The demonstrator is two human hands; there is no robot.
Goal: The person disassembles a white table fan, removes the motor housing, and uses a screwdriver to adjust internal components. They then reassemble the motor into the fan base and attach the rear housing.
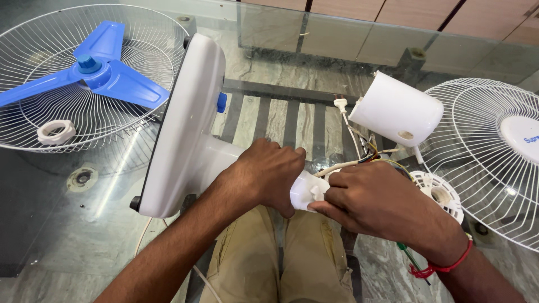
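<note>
- While the fan stand (188,126) lies tipped on the glass table (67,224), its round base faces 9 o'clock and its neck's long axis runs toward 3 o'clock.
- Left hand (269,177): grip wrapped around the neck.
- Right hand (373,199): grip pinched on the neck's open end, beside loose wires (370,154).
- Handling, judged: rigid, smooth, light plastic; hold at the neck.

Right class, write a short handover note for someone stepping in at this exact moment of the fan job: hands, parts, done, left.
Left hand grips the neck of the white fan base, which lies on its side on the glass table.
Right hand pinches the neck's end, by the wires.
Done: blue blade lies in the rear grille; white motor cover and front grille lie to the right.
Left: wires and neck end still exposed.
</note>
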